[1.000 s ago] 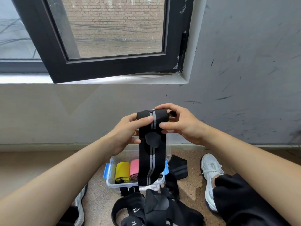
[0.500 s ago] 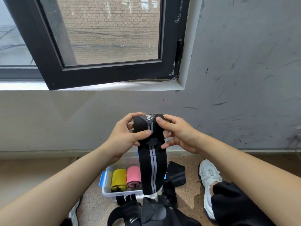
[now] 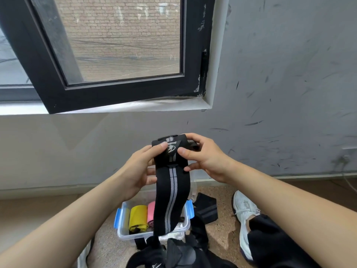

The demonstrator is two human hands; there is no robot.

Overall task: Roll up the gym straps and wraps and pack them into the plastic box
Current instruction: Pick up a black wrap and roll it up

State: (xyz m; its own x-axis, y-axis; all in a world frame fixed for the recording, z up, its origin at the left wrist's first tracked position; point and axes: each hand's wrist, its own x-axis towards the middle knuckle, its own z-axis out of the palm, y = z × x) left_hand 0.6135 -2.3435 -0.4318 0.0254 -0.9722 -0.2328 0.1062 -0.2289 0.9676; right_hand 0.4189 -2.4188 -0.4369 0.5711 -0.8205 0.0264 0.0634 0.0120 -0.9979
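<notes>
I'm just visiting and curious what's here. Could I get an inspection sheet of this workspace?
Surface: speckled floor.
Job's things: black grey-striped wrap, top rolled, tail hanging down; clear plastic box holds yellow roll and pink roll.
Clutter: black straps heaped before the box; folded black wrap right of it; white sneaker.
Hands: left hand and right hand both grip the wrap's rolled top.
Cables: thin cable low at far right.
Surroundings: open black-framed window, scuffed grey wall.

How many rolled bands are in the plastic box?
2: a yellow roll at the left of the plastic box, a pink roll beside it. The hanging black wrap may hide more.
</notes>
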